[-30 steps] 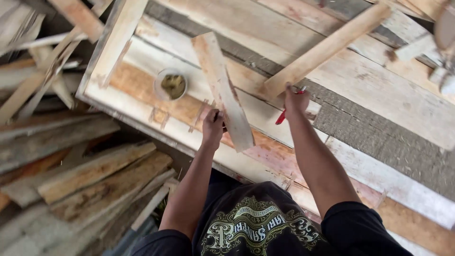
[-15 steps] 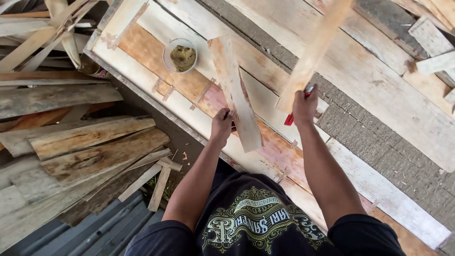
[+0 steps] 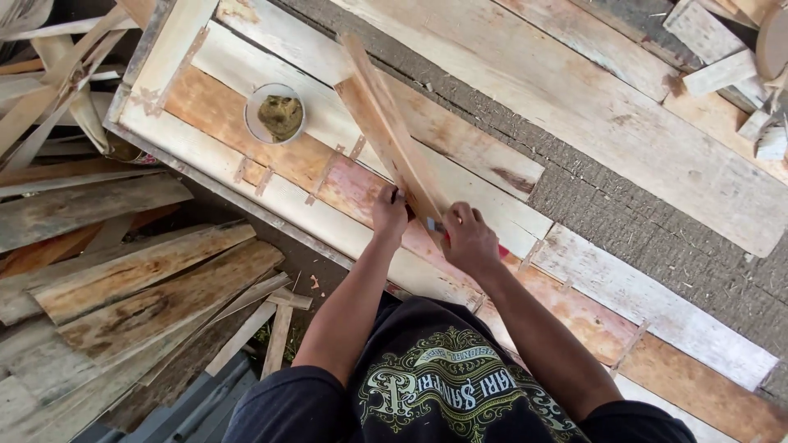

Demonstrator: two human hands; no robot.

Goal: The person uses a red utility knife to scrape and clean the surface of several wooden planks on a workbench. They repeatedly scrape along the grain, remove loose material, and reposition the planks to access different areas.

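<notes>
A pale, worn plank (image 3: 386,123) stands tilted on its edge on the board panel (image 3: 246,123), running from the far middle down to my hands. My left hand (image 3: 389,215) grips its near end from the left. My right hand (image 3: 469,239) is closed at the same end, just right of the plank. It holds a small red tool (image 3: 501,250), whose tip shows beside the wood. Both forearms reach up from my dark printed shirt.
A round white bowl (image 3: 277,115) of brownish-green paste sits on the panel at the left. Loose scrap planks (image 3: 123,271) are piled on the ground at the left. Small wood blocks (image 3: 722,57) lie at the top right, on grey rough matting (image 3: 640,221).
The long strip my right hand was lifting is gone from view. That hand has come down to the plank's near end. The plank has turned from flat up onto its edge.
</notes>
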